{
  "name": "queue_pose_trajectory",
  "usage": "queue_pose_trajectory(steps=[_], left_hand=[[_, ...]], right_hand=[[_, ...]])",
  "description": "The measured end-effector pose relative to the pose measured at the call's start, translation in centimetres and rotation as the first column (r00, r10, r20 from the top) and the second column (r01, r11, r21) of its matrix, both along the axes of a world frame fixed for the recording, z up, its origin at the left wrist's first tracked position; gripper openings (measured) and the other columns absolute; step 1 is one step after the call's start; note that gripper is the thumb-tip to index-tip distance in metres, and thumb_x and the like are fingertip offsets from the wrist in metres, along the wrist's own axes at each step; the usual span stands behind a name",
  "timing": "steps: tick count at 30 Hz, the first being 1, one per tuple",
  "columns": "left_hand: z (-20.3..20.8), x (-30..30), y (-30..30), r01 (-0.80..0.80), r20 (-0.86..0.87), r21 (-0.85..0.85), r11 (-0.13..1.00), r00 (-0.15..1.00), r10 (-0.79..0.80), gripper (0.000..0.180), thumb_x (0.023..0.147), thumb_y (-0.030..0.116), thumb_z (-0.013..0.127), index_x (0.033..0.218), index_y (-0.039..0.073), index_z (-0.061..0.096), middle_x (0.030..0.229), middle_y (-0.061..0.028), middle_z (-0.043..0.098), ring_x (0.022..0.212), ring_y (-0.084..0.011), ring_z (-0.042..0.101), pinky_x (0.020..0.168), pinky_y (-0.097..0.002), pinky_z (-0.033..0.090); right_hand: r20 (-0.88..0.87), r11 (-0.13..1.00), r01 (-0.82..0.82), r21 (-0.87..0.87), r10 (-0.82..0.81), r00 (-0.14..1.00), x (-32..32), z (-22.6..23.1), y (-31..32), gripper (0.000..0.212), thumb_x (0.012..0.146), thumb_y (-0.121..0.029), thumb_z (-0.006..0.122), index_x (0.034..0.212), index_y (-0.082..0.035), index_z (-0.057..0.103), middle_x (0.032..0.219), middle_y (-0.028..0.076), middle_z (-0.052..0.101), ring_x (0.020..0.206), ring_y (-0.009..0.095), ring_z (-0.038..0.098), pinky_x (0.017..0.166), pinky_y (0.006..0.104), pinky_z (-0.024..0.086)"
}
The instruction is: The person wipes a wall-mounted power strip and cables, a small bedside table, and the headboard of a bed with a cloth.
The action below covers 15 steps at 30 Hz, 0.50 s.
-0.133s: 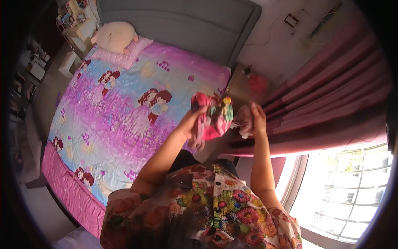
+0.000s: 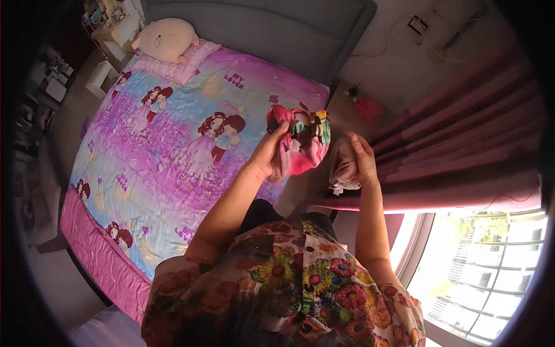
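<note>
Left hand (image 2: 268,152): gripped a bunched red, pink and green cloth (image 2: 306,157) by its left side.
Right hand (image 2: 365,161): held a smaller dusty-pink bundle (image 2: 345,165).
Cloth and bundle: were raised side by side, apart, near the bed (image 2: 165,150).
Curtain (image 2: 457,139): hung rightward of both.

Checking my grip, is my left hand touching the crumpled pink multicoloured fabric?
Touching: the head view shows your left hand gripping the fabric at its left edge.
</note>
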<state>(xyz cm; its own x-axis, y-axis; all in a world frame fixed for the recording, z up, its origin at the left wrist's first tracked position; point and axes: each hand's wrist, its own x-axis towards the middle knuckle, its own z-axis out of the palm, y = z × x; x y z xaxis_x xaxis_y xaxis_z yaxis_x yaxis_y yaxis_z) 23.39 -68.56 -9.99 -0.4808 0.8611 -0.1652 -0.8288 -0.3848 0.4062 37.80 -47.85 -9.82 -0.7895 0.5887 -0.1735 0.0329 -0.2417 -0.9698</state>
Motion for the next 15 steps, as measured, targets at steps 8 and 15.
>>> queue_pose_trajectory(steps=[8, 15], left_hand=[[2.4, -1.0, 4.3, -0.240, 0.098, 0.148, 0.960, 0.969, 0.227, 0.060, 0.087, 0.050, 0.044, 0.130, 0.008, 0.038, 0.128, -0.0082, 0.045, 0.116, -0.0238, 0.045, 0.099, -0.0390, 0.036], [-1.4, -8.8, 10.2, -0.683, -0.920, -0.390, 0.618, 0.316, -0.231, 0.054, 0.088, 0.047, 0.048, 0.118, 0.002, 0.048, 0.111, -0.0081, 0.056, 0.095, -0.0222, 0.057, 0.082, -0.0342, 0.046]], right_hand=[[0.194, 0.736, -0.632, 0.242, 0.601, 0.775, -4.4, -0.3, -3.1, 0.097, 0.069, -0.055, 0.068, 0.137, -0.002, 0.023, 0.137, 0.017, 0.031, 0.128, 0.026, 0.027, 0.105, 0.0347, 0.022], [0.118, 0.771, -0.636, 0.039, 0.629, 0.769, -10.1, -4.7, 7.2, 0.036, 0.080, -0.012, 0.060, 0.113, -0.001, 0.054, 0.111, 0.004, 0.056, 0.100, 0.013, 0.051, 0.086, 0.0269, 0.041]])
